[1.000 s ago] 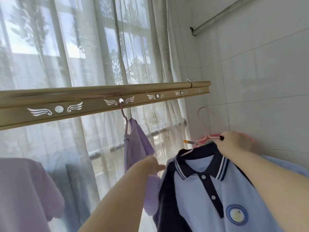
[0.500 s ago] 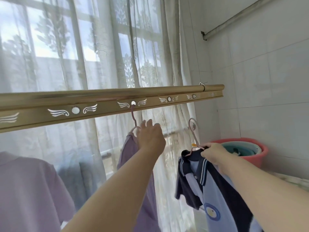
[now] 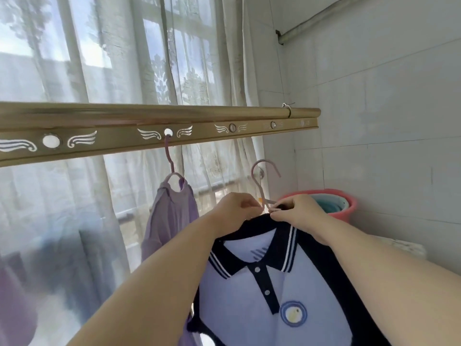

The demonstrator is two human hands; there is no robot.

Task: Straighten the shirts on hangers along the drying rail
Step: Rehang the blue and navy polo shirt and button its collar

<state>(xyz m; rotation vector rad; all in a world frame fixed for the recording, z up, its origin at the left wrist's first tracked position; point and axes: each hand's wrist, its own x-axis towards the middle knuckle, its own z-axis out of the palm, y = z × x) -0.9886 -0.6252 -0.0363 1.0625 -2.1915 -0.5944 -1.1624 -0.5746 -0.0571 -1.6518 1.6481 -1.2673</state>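
A light-blue polo shirt [image 3: 252, 303] with a navy collar hangs on a pink hanger [image 3: 262, 178] held below the gold drying rail [image 3: 119, 126]; its hook is off the rail. My left hand [image 3: 234, 208] grips the hanger's left shoulder at the collar. My right hand [image 3: 296, 211] pinches the hanger at the base of its hook. A lilac shirt [image 3: 169, 216] hangs edge-on from a hanger hooked in a rail hole to the left. Another lilac garment [image 3: 15, 305] shows at the far left edge.
A sheer curtain [image 3: 119, 58] covers the window behind the rail. A white tiled wall [image 3: 379, 121] stands close on the right. A pink basin [image 3: 334, 203] with a teal one inside sits on a ledge behind my right hand.
My left hand left the lilac shirt's hanger and came across to the polo's hanger. The polo turned to face me and sits squarer on its hanger.
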